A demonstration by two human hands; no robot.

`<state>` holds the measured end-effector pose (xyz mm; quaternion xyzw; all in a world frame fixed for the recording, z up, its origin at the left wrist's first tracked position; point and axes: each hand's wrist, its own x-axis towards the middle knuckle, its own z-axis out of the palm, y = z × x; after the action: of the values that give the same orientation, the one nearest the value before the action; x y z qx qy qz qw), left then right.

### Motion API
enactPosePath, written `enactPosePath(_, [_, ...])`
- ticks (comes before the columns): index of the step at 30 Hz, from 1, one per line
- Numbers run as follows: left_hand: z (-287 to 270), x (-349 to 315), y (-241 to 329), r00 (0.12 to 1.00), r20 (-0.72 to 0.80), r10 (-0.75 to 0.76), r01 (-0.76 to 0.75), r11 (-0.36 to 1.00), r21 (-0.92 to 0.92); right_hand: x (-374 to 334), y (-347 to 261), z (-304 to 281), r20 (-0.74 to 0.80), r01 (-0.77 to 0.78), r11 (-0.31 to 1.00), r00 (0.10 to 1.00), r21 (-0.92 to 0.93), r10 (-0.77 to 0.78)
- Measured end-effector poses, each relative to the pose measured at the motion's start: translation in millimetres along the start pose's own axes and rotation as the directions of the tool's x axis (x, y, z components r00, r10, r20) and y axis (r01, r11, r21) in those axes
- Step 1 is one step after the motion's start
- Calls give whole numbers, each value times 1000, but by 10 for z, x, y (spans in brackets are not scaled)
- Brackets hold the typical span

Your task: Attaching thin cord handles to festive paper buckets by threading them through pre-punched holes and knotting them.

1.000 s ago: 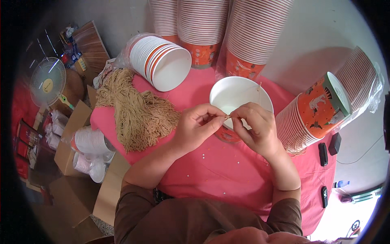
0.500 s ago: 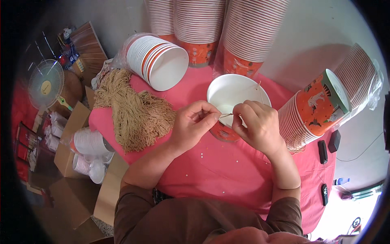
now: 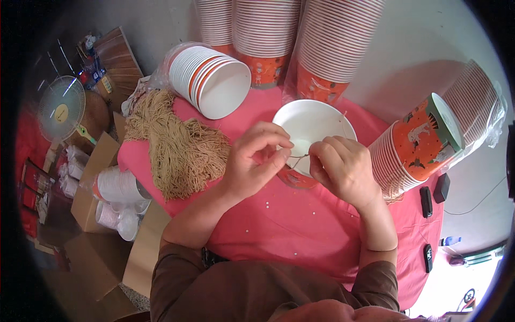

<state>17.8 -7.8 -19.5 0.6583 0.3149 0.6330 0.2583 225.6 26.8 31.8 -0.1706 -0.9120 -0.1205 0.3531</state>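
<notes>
A thin tan cord (image 3: pixel 299 158) spans the short gap between my hands, in front of an orange paper bucket with a white inside (image 3: pixel 306 126). The thumb and forefinger of my left hand (image 3: pixel 257 155) close around the cord's left part, the other fingers curled loosely. My right hand (image 3: pixel 343 169) pinches its right part, with fingers bent inward. Both hands are over the near rim of the bucket and partly hide it. Another bit of cord sticks up at the bucket's right rim.
A heap of tan cords (image 3: pixel 182 150) lies left on the pink tablecloth (image 3: pixel 300 231). Nested buckets (image 3: pixel 222 88) lie behind it; tall bucket stacks (image 3: pixel 268 32) stand at the back. More buckets (image 3: pixel 424 134) are at the right, near small black objects (image 3: pixel 426 201). Cardboard boxes (image 3: pixel 96 188) stand at the left.
The fingertips of my left hand have shifted slightly, and the cord between my hands now shows a fork or loop. My right hand stays nearly in place.
</notes>
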Motion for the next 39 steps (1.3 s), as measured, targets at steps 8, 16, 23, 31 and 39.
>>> enactPosePath(8, [47,-33,40,984,108,142,-160,970,182,21,-85,13,33,50,998,998,42,-51])
enactPosePath(16, [-18,-1,83,992,94,-85,73,990,124,10,-10,46,-4,19,997,1000,71,-19])
enactPosePath(23, [-47,17,69,995,99,19,-42,969,244,3,17,-27,-104,6,997,995,71,2])
enactPosePath(31, [-158,63,-18,986,159,55,-101,948,300,-37,241,-151,-263,-169,978,945,121,196])
enactPosePath(39, [-179,89,-6,962,272,-9,-84,940,329,-72,312,-149,-263,-249,959,924,137,277])
